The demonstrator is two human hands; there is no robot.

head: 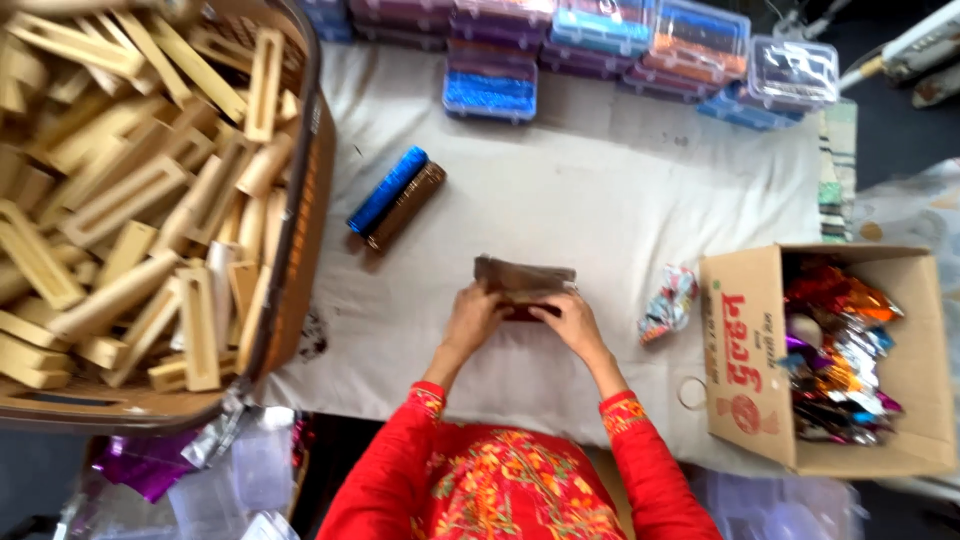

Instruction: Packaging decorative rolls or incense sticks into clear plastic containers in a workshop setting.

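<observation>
Both hands, left hand [475, 315] and right hand [567, 318], gripped a brown foil sheet [524, 278] around a block, mid-wrap; wrapped rolls [397, 198] lay at ten o'clock.

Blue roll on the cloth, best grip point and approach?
Grip the blue roll mid-length, across its width, from above and its upper-left side. It lies flat and slanted, and a brown roll lies close along its lower-right side, likely blocking a finger there.
</observation>
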